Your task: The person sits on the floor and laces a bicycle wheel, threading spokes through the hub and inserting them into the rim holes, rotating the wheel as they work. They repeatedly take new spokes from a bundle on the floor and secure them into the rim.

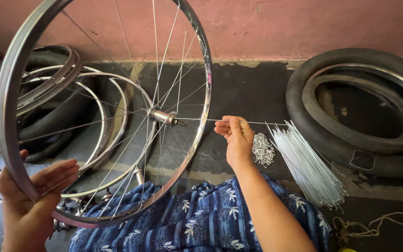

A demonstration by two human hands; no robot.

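The left hand point(31, 203) sits at the lower left of the frame, fingers and thumb wrapped on the shiny metal rim of a bicycle wheel point(12, 88), which stands tilted and fills the left half of the picture. At the wheel's middle is the hub point(162, 116), with thin spokes running out from it to the rim. The right hand point(236, 140) is at the centre of the frame, just right of the wheel, its thumb and fingertips pinched together on 1 loose spoke point(257, 122) that lies level, its left end pointing toward the hub. Below both hands, a blue flowered cloth point(201, 219) covers the person's lap. To the right of the right hand, a small heap of silver nipples point(262, 149) lies on the dark floor point(248, 88), and just beside it a bundle of long silver spokes point(309, 165) fans out toward the lower right. Behind the wheel at the left, bare rims point(94, 107) are stacked over black tyres. At the upper right, a black tyre point(350, 140) lies flat with another inside it, near the pink wall point(304, 28). A tangle of string point(374, 224) lies at the lower right.
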